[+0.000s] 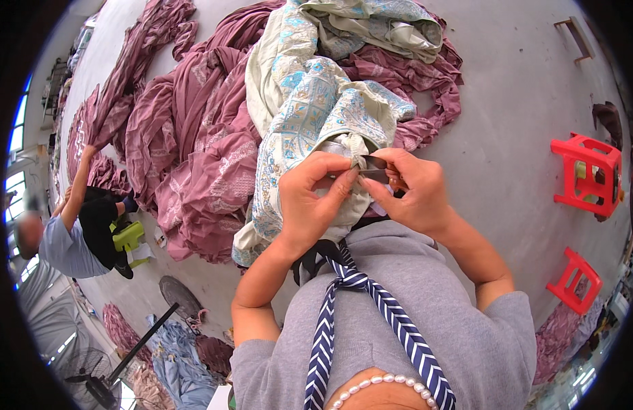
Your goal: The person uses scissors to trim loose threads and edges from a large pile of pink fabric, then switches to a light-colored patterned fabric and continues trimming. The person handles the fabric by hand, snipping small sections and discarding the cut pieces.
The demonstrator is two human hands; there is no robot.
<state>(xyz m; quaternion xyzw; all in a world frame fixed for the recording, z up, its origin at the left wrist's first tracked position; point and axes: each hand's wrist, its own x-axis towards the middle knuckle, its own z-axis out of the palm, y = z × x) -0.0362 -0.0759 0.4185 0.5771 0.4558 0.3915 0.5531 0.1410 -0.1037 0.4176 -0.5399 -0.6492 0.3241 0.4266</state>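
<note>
In front of my chest, a pale green cloth with blue and tan print lies bunched and trails away from me. My left hand is closed, thumb and forefinger pinching a gathered edge of this cloth. Close against it, my right hand is also closed. Between its fingers is a small dark tool with thin blades, which looks like thread snips; the fingers partly hide it. The two hands' fingertips nearly meet at the cloth's edge.
A large heap of mauve patterned cloth spreads over the grey floor. Two red plastic stools stand at the right. Left, another person sits by a green stool, one hand on the mauve cloth. A black fan stands lower left.
</note>
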